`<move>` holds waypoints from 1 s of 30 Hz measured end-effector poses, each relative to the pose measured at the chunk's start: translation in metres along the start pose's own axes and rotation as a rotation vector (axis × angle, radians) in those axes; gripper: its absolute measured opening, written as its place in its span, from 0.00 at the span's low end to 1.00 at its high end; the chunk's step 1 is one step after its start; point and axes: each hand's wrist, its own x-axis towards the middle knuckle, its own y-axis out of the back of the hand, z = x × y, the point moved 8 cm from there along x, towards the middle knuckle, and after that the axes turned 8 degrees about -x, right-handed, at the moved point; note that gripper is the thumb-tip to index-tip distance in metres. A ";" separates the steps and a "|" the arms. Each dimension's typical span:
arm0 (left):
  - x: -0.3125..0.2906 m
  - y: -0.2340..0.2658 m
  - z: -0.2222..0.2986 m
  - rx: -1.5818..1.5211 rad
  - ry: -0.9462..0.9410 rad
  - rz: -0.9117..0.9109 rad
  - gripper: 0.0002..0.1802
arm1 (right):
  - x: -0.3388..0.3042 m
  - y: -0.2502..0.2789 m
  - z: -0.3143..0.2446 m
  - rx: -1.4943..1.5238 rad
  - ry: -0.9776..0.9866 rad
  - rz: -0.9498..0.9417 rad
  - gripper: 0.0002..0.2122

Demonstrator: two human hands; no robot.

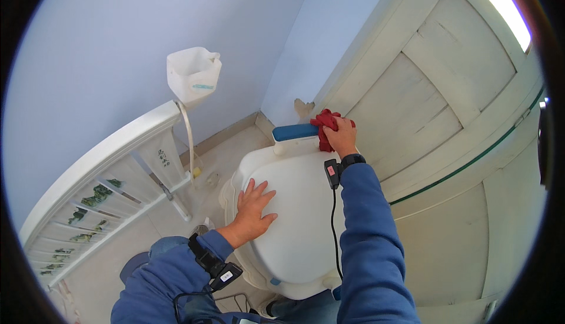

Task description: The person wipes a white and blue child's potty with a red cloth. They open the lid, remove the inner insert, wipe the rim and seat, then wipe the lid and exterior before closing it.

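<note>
A red cloth [326, 129] is bunched in my right hand [342, 138], which presses it against the far right end of a blue padded bar [292, 132]. That bar rises from the far edge of a white moulded plastic seat [300, 212] with a rounded outline. My left hand [253, 213] lies flat on the left part of the seat, fingers spread, holding nothing. Dark straps with small black devices circle both my wrists.
A white slatted rack [100, 159] with green leaf patterns stands at left. A cut white plastic jug [191, 77] sits at its end, near a hanging pale hose [188, 133]. Off-white panelled doors [406, 106] close in on the right, beside a blue-painted wall [235, 18].
</note>
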 end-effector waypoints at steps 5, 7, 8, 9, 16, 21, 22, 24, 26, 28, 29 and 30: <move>0.001 -0.010 0.006 0.188 0.055 -0.054 0.38 | -0.041 0.013 -0.116 0.210 0.469 0.036 0.16; 0.002 -0.012 0.007 0.227 0.084 -0.085 0.39 | -0.063 0.008 -0.172 0.272 0.598 0.021 0.15; 0.003 -0.011 0.008 0.254 0.090 -0.094 0.40 | -0.071 0.006 -0.192 0.290 0.670 0.006 0.15; 0.003 -0.010 0.009 0.259 0.088 -0.099 0.40 | -0.065 0.002 -0.191 0.247 0.588 -0.036 0.15; 0.002 -0.007 0.012 0.229 0.053 -0.134 0.39 | 0.015 0.007 -0.043 0.141 0.012 -0.079 0.15; 0.002 -0.009 0.012 0.207 0.084 -0.132 0.38 | 0.028 0.007 0.050 0.130 -0.160 -0.013 0.14; 0.001 -0.009 0.014 0.211 0.084 -0.127 0.38 | 0.024 0.002 0.050 0.150 -0.193 -0.023 0.14; 0.003 -0.010 0.014 0.235 0.097 -0.138 0.38 | 0.017 0.001 0.010 0.112 0.020 0.056 0.11; 0.004 -0.010 0.015 0.250 0.104 -0.136 0.38 | 0.002 0.001 -0.045 0.223 0.246 0.062 0.10; 0.004 -0.011 0.014 0.271 0.120 -0.133 0.39 | -0.028 0.003 -0.101 0.251 0.393 0.118 0.12; 0.004 -0.012 0.013 0.286 0.130 -0.128 0.40 | -0.040 0.005 -0.123 0.265 0.467 0.131 0.15; 0.005 -0.011 0.013 0.296 0.129 -0.118 0.40 | -0.045 0.005 -0.133 0.257 0.461 0.123 0.17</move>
